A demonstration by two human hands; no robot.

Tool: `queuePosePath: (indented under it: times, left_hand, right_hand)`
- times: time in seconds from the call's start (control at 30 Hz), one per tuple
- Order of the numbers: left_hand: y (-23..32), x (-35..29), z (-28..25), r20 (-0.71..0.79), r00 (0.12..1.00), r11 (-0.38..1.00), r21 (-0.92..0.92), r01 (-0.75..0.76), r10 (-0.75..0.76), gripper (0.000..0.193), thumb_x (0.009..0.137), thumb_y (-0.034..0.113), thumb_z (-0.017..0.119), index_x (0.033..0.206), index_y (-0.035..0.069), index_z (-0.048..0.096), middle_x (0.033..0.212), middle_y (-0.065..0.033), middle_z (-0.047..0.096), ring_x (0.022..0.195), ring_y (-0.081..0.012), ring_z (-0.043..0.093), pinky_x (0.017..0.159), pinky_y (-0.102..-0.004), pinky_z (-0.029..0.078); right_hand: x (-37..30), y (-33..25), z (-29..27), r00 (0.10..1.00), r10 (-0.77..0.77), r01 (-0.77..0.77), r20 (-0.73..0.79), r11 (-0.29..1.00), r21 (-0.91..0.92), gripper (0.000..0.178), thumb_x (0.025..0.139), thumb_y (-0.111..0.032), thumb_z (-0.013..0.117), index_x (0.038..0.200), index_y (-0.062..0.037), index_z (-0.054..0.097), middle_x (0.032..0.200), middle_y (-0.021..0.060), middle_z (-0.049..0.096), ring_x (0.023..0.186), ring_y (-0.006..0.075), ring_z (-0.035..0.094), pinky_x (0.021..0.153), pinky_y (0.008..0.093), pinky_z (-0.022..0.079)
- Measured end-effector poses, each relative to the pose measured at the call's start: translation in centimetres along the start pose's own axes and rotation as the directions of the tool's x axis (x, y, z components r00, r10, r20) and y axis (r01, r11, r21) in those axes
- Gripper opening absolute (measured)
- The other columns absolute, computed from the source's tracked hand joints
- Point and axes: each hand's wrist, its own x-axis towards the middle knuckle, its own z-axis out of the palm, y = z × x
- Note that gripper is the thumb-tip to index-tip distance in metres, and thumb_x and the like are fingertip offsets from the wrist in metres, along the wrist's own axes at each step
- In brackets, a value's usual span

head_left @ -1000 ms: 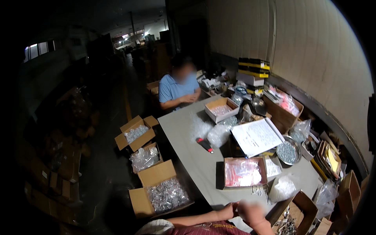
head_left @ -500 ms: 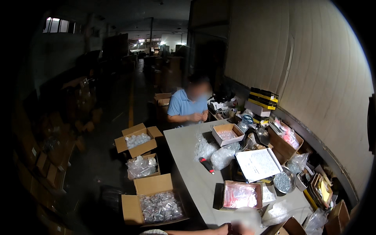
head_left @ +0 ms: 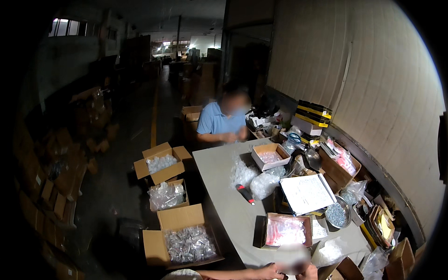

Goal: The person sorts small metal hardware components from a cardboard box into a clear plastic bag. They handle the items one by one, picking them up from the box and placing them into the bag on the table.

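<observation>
"Table, near end: left hand and right hand, close together!"

"Holding anything?"

"Can't tell for either, spread or curled; a blur covers the space between."

"And nearest them?"

"Box of bags, just beyond on the table, white bag at its near right."

On the grey table, 1 white-walled box sits far, 1 red-and-black tool left, 1 metal bowl right, and 1 pink-filled box near, beside 1 white plastic bag.
</observation>
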Motion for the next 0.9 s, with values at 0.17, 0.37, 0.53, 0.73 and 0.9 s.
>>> queuePosePath:
  times: [0.17, 0.37, 0.53, 0.73, 0.9]
  left_hand:
    - [0.1, 0.5, -0.1, 0.016, 1.000, 0.998, -0.065, -0.023, 0.024, 0.059, 0.086, 0.012, 0.078, 0.138, -0.001, 0.052, 0.121, -0.0064, 0.064, 0.115, -0.0161, 0.056, 0.100, -0.0349, 0.047]
    - [1.1, 1.4, -0.1, 0.087, 0.991, 0.979, -0.170, 0.114, -0.100, 0.065, 0.085, 0.006, 0.076, 0.144, 0.004, 0.048, 0.132, -0.0070, 0.057, 0.119, -0.0177, 0.054, 0.100, -0.0349, 0.047]
    - [4.4, 1.7, 0.2, 0.077, 0.997, 0.996, 0.093, 0.000, -0.007, 0.040, 0.090, 0.019, 0.078, 0.120, 0.003, 0.056, 0.093, -0.0071, 0.066, 0.085, -0.0207, 0.065, 0.075, -0.0370, 0.052]
    - [7.9, 1.8, 0.7, 0.155, 0.980, 0.883, 0.434, -0.178, 0.121, 0.043, 0.087, 0.033, 0.082, 0.098, 0.002, 0.053, 0.084, -0.0144, 0.067, 0.079, -0.0372, 0.066, 0.069, -0.0430, 0.051]
    - [8.2, 2.3, 0.7, 0.180, 0.954, 0.942, 0.281, 0.182, -0.238, 0.040, 0.085, 0.014, 0.082, 0.118, 0.003, 0.062, 0.100, -0.0050, 0.069, 0.095, -0.0124, 0.063, 0.085, -0.0332, 0.054]
  right_hand:
    - [-0.8, 0.3, 0.2, 0.989, 0.090, -0.054, -0.114, 0.955, 0.291, 0.027, 0.092, -0.029, 0.075, 0.101, -0.0040, 0.073, 0.082, 0.0148, 0.072, 0.069, 0.0300, 0.069, 0.064, 0.0415, 0.054]
    - [-1.6, -2.6, -1.0, 0.946, -0.120, 0.104, -0.302, 0.992, -0.070, 0.010, 0.086, -0.014, 0.076, 0.090, -0.0079, 0.069, 0.079, 0.0101, 0.061, 0.066, 0.0314, 0.059, 0.060, 0.0426, 0.049]
    - [-3.6, -2.7, -1.4, 0.950, -0.234, 0.234, -0.208, 0.972, -0.024, 0.010, 0.083, -0.010, 0.076, 0.090, -0.0111, 0.069, 0.082, 0.0083, 0.063, 0.073, 0.0316, 0.062, 0.063, 0.0435, 0.050]
    - [-2.9, -2.8, -2.3, 0.975, 0.053, 0.015, -0.217, 0.953, 0.303, 0.018, 0.080, -0.011, 0.081, 0.077, -0.0017, 0.067, 0.070, 0.0100, 0.060, 0.058, 0.0242, 0.059, 0.054, 0.0347, 0.045]
    - [-1.3, -2.5, -3.8, 0.934, 0.125, -0.031, -0.334, 0.961, 0.275, 0.019, 0.084, -0.008, 0.078, 0.074, -0.0002, 0.063, 0.069, 0.0133, 0.057, 0.058, 0.0299, 0.057, 0.054, 0.0399, 0.043]
